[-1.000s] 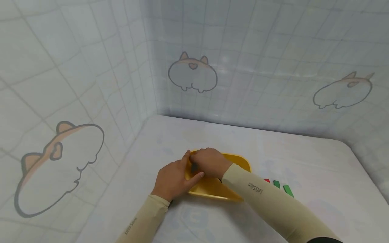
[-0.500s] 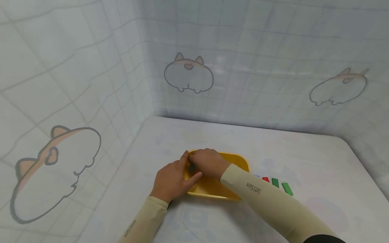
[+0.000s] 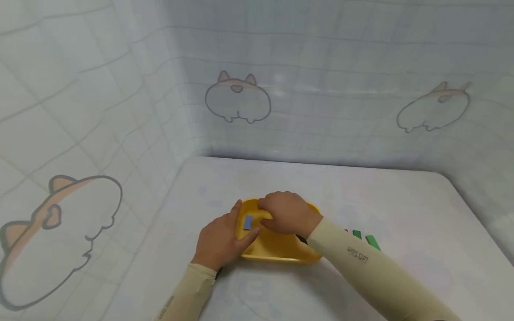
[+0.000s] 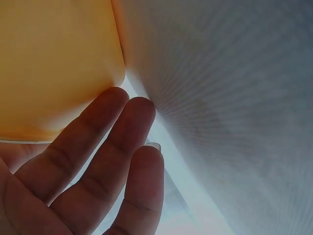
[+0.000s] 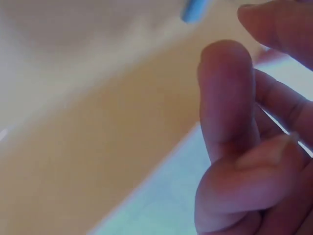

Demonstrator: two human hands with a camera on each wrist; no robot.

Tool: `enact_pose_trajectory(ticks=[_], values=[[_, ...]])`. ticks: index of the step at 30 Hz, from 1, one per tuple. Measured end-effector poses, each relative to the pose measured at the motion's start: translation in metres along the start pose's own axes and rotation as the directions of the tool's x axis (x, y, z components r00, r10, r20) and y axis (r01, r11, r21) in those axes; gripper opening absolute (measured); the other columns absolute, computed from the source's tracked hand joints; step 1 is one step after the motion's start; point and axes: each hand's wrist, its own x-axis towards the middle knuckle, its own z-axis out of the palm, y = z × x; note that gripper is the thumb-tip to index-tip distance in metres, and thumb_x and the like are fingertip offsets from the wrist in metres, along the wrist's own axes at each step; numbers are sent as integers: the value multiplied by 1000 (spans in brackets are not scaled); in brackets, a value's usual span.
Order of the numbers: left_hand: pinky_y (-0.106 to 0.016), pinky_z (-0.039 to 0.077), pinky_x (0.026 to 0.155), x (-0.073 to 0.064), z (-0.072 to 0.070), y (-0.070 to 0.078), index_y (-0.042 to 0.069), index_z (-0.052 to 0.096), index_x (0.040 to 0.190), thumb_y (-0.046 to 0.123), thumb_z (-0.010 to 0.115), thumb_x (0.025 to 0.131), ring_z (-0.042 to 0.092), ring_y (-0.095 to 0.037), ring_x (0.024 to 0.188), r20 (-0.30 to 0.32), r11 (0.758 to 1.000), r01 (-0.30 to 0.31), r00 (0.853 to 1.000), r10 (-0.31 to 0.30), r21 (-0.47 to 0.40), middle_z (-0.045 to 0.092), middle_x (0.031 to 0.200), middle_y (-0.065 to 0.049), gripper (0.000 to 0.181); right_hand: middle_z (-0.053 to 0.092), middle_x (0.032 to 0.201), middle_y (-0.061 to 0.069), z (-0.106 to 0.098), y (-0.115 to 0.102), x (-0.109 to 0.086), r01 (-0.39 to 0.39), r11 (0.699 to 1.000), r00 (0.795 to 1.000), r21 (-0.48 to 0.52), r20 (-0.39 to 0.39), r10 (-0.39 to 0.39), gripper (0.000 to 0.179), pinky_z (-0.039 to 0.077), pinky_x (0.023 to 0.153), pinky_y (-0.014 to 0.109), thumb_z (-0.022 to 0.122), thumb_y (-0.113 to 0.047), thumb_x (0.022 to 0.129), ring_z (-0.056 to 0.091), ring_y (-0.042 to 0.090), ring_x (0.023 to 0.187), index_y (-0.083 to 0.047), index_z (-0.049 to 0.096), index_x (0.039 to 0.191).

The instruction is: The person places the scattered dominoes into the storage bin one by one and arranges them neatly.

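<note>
A yellow tray (image 3: 277, 254) stands on the table. In it, near its left wall, lies a small flat blue block (image 3: 248, 222). My left hand (image 3: 218, 238) rests on the tray's left side, its thumb reaching over the rim. Its other fingers (image 4: 139, 120) lie fairly straight, close to the outer wall in the left wrist view. Over the tray, to the right of the blue block, my right hand (image 3: 291, 214) has bent fingers with nothing between them. A blurred blue piece (image 5: 194, 10) shows beyond its fingertips in the right wrist view.
Right of the tray, partly behind my right forearm, lie a dark green block (image 3: 357, 234), a bright green block (image 3: 373, 242) and a sliver of a red block (image 3: 346, 230). A grid-patterned white curtain (image 3: 321, 111) surrounds the table at the back and sides.
My right hand has moved right, away from the tray's left end, and its fingers have parted. The blue block now shows plainly there. My left hand keeps its place on the tray.
</note>
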Motion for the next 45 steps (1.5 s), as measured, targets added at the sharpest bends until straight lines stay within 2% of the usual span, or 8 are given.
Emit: enact_pose_trajectory(ticks=[3, 6, 11, 17, 24, 32, 38, 45], values=[[-40, 56, 60, 0, 1, 0, 17, 42, 164, 91, 41, 90, 69, -21, 80, 15, 1000, 13, 1000, -13, 13, 74, 103, -5, 104, 75, 108, -5, -11, 12, -22, -29, 999, 996, 21, -78, 30, 35, 58, 78, 36, 81, -38, 94, 68, 14, 88, -17, 76, 121], [-44, 58, 67, 0, 2, 0, 17, 40, 164, 91, 41, 89, 72, -24, 88, 22, 1000, 18, 1000, -18, 15, 75, 111, -7, 105, 75, 105, -6, -19, 28, -45, -70, 996, 984, 62, -158, 79, 30, 57, 74, 36, 81, -38, 94, 69, 13, 86, -18, 77, 115], [-40, 54, 57, 1, 4, -1, 17, 41, 164, 90, 44, 90, 70, -23, 79, 2, 1000, -5, 1000, 5, 1, 75, 104, -8, 104, 75, 99, -7, -25, 65, -84, -179, 974, 948, 139, -241, 208, 25, 54, 66, 34, 80, -36, 94, 65, 11, 78, -18, 78, 111], [-38, 52, 55, 1, 6, -2, 17, 41, 163, 89, 45, 90, 70, -22, 78, 0, 1000, -4, 1000, 4, 3, 75, 106, -8, 103, 76, 101, -3, -13, 104, -124, -329, 931, 917, 159, -183, 356, 29, 56, 69, 37, 79, -35, 94, 66, 15, 82, -15, 77, 114], [-41, 55, 60, 1, 7, 0, 18, 42, 163, 85, 49, 92, 72, -24, 85, -7, 1000, -11, 1000, 11, -17, 76, 111, -9, 98, 73, 106, -7, 13, 126, -158, -409, 894, 898, 180, -96, 430, 29, 58, 79, 45, 78, -36, 93, 66, 19, 95, -18, 77, 115], [-45, 56, 63, 3, 7, 0, 19, 39, 165, 85, 48, 92, 72, -26, 84, 4, 1000, -5, 1000, 5, 7, 75, 113, -11, 98, 67, 89, -15, 30, 128, -169, -375, 896, 905, 238, -118, 410, 28, 54, 76, 36, 80, -34, 89, 57, 13, 89, -19, 76, 112], [-49, 58, 67, 3, 7, 0, 17, 39, 164, 84, 49, 93, 73, -30, 89, 13, 1000, -3, 1000, 3, 4, 75, 118, -13, 98, 70, 104, -11, 34, 122, -167, -370, 901, 909, 226, -114, 401, 31, 55, 82, 38, 85, -34, 86, 58, 13, 91, -21, 77, 112], [-50, 57, 66, 6, 6, 3, 16, 41, 164, 83, 50, 93, 73, -32, 88, 3, 1000, -13, 1000, 13, -8, 75, 117, -14, 98, 68, 97, -13, 39, 120, -165, -349, 915, 917, 204, -125, 378, 28, 53, 75, 33, 85, -31, 85, 55, 11, 84, -21, 77, 110]])
